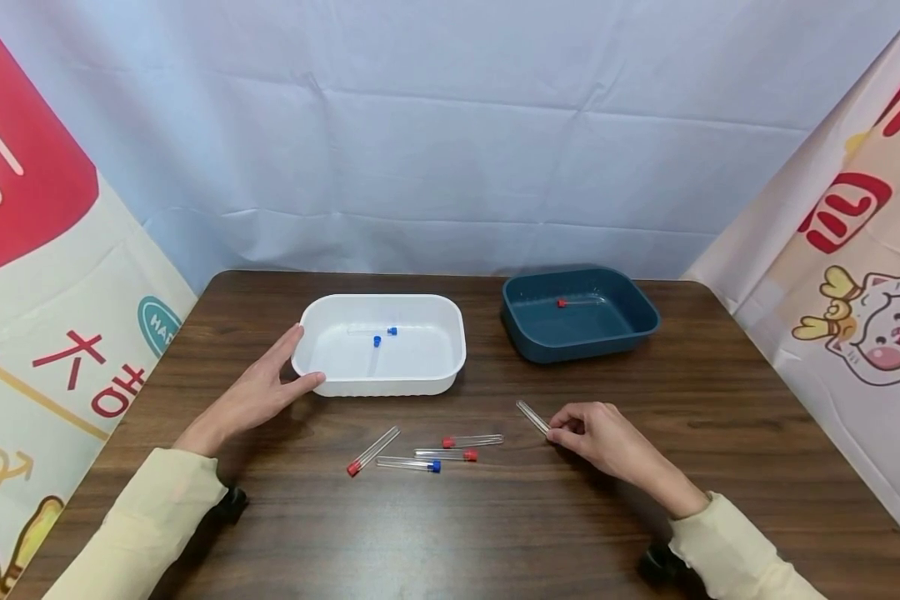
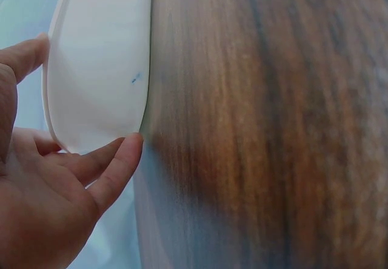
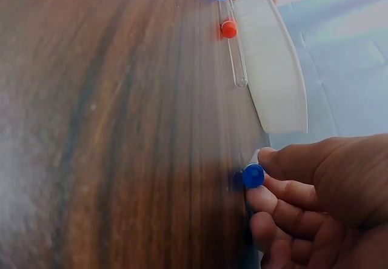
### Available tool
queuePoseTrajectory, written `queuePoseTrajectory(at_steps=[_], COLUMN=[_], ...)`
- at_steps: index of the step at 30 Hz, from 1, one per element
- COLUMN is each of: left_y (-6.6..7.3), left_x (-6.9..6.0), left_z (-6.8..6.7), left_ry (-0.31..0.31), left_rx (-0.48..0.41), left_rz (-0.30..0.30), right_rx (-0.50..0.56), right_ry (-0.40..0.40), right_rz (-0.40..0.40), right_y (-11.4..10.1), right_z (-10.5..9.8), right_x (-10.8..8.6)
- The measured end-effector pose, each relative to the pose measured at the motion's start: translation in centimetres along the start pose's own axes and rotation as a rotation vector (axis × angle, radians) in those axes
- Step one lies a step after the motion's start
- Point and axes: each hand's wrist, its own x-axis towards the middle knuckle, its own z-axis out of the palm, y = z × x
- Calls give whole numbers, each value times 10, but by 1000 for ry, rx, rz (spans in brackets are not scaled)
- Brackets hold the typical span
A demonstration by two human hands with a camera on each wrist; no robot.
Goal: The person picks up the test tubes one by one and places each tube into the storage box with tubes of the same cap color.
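Where the right hand point(image 1: 607, 435) is: at three o'clock from the loose tubes, twelve being away from the person; thumb and fingers close together, pinching one tube.
Held tube point(image 1: 532, 417): clear, its bare end pointing between ten and eleven; its blue cap point(image 3: 253, 176), hidden by the fingers from the head view, shows in the right wrist view. Whether it touches the table point(image 1: 450, 542) I cannot tell.
Left hand point(image 1: 258, 393): between nine and ten o'clock, wide open, fingers stretched and thumb apart, touching the white tray point(image 1: 378, 387) at its nine o'clock end without grasping it.
White tray: at eleven o'clock from the loose tubes; two blue-capped tubes point(image 1: 373, 358) lie inside, one cap facing three, the other twelve.
Dark teal tray point(image 1: 577, 343): at two o'clock, with one red-capped tube point(image 1: 581, 302) inside, cap towards nine.
Loose tubes point(image 1: 408, 463): four, lying on the table; the blue-capped one points its cap at three, and the three red-capped ones point theirs at seven, nine and three.
Behind: a pale blue cloth point(image 1: 450, 150) at twelve, printed banners point(image 1: 855, 283) at two and between nine and ten.
Sleeves point(image 1: 138, 521): pale yellow, on both arms.
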Motion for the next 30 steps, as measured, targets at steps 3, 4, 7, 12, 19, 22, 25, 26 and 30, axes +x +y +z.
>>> queuePoseTrajectory(at_steps=[3,4,7,12,19,22,25,26,30], left_y=[-1,-1,-1,-1,-1,-1,-2,-2,-2], left_x=[0,0,1,1,2,2,2,2,1], left_z=[0,0,0,0,0,0,1,1,1], left_ry=[1,1,1,0,0,0,-1,-1,0], left_rx=[1,1,2,-1,-2,-3,-2,-2,-5], left_rz=[1,2,3,2,3,2,2,2,2], right_rx=[11,15,24,43,30,34,40,40,48], right_ry=[-8,-11,-19,-44,-57,-53,-46,-43,-41], right_rz=[13,16,19,29,57,56,74,80,122], right_y=[-2,-2,-3,-6,-13,-16,-19,-20,-22], right_z=[1,1,2,3,6,7,9,9,11], right_x=[0,1,1,1,3,3,3,3,3])
